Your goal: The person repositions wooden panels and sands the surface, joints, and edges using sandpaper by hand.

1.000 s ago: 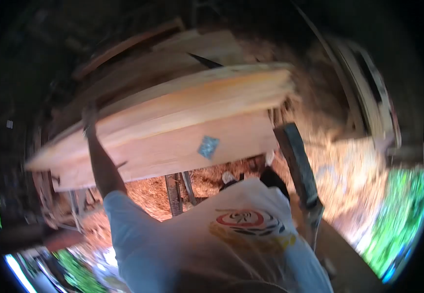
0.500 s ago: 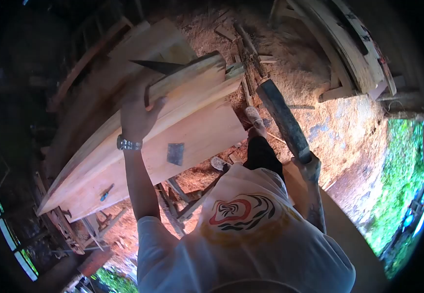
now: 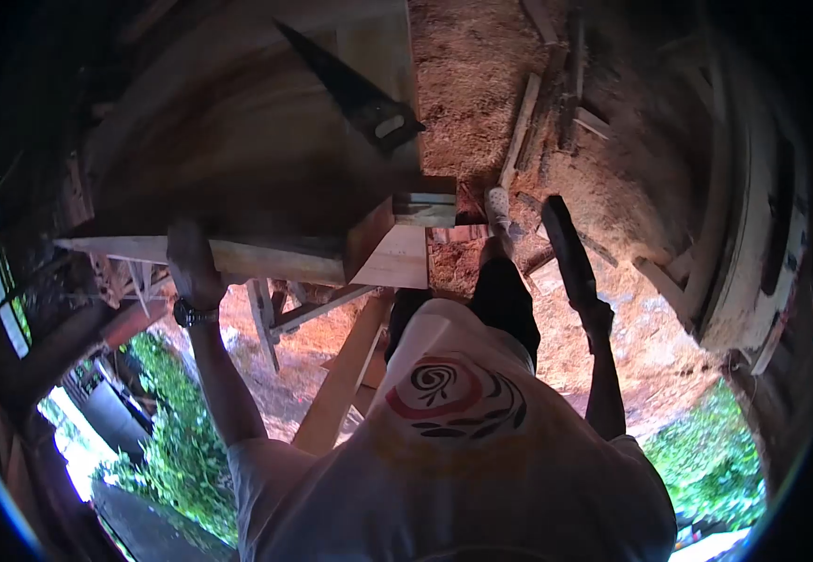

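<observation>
My left hand, with a watch at the wrist, is closed over the near edge of a long wooden piece at the left. My right hand grips the lower end of a dark wooden block, which points up and away from me over the floor. Beyond the long piece, a handsaw lies on a broad wooden board, its handle toward the right. A short pale wooden section adjoins the right end of the long piece.
Wood shavings cover the floor, with loose sticks on them. Curved planks stand at the right. Wooden supports are below the long piece. A pale plank slants beside my body.
The long piece has turned and tipped toward me, so its broad face no longer shows. My left hand has moved left and down along it. The dark block stays in my right hand, now lower.
</observation>
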Action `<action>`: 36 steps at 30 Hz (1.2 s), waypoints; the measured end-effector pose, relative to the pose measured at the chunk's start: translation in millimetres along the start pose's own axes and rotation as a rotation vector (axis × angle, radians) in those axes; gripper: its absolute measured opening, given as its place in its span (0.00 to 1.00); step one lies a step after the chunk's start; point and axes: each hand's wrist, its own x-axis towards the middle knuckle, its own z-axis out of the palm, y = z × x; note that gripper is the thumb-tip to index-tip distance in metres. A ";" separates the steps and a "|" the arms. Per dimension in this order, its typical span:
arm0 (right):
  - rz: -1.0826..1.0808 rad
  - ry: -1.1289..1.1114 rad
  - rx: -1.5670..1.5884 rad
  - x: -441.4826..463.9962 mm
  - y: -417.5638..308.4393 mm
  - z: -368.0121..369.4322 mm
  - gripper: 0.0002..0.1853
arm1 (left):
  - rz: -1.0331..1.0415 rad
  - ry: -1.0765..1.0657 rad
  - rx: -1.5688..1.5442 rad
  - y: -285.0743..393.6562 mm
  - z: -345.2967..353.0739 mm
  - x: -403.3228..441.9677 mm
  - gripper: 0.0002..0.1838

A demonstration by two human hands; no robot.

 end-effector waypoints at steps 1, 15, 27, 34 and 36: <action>0.049 -0.006 -0.024 16.4 9.0 -10.5 0.23 | -0.013 -0.002 0.021 -0.5 1.7 -4.1 0.49; 0.230 -0.051 0.279 21.1 61.7 -110.8 0.13 | -0.276 -0.225 0.075 13.3 6.5 1.4 0.34; 0.007 -0.061 0.326 45.0 -44.1 -98.3 0.14 | -0.215 -0.057 -0.034 34.9 -30.3 65.4 0.34; -0.080 -0.144 0.322 94.1 -127.4 -119.1 0.14 | -0.399 -0.215 0.030 48.2 -37.2 66.5 0.21; -0.107 -0.171 0.333 92.1 -147.9 -128.4 0.15 | -0.435 -0.301 0.000 50.9 -46.0 71.8 0.30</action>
